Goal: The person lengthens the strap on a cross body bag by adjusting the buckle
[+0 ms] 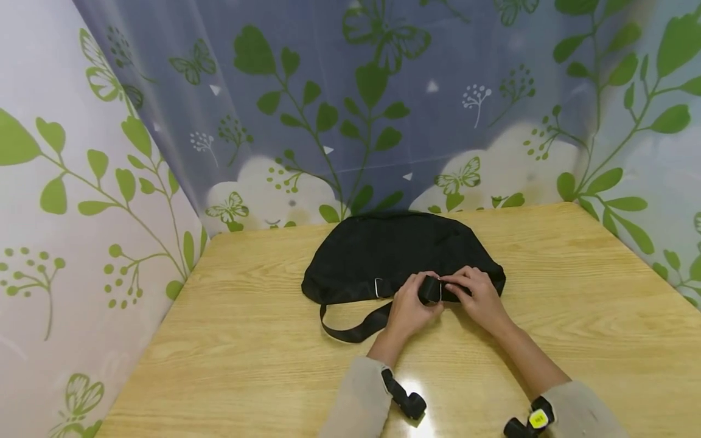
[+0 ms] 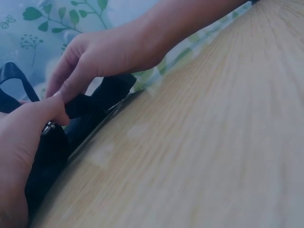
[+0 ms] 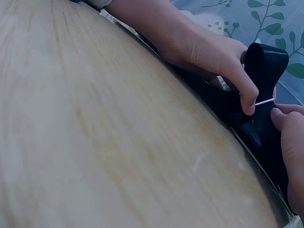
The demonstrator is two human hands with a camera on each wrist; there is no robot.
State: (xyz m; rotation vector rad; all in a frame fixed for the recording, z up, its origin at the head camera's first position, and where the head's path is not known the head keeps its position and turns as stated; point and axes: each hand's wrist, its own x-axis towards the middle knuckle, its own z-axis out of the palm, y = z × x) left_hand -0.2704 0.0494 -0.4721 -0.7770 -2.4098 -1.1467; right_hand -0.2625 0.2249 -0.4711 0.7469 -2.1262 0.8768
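A black fabric bag (image 1: 391, 249) with a long webbing strap (image 1: 356, 333) lies on the wooden table. My left hand (image 1: 409, 309) grips the strap beside a thin metal slider buckle (image 1: 440, 291). A raised loop of strap (image 3: 267, 61) stands up at this buckle, next to the left fingers (image 3: 244, 90). From the other side my right hand (image 1: 477, 299) pinches the strap close to the buckle, its thumb (image 3: 278, 118) against the webbing. Farther left along the bag's lower edge is a second metal buckle (image 1: 378, 288). In the head view, the fingers partly hide the strap.
The light wooden table (image 1: 230, 365) extends around the bag on both sides. Behind stands a curtain (image 1: 306, 128) printed with leaves and butterflies, close to the bag's far edge. Each wrist wears a small black camera (image 1: 411, 404) over a beige sleeve (image 1: 358, 398).
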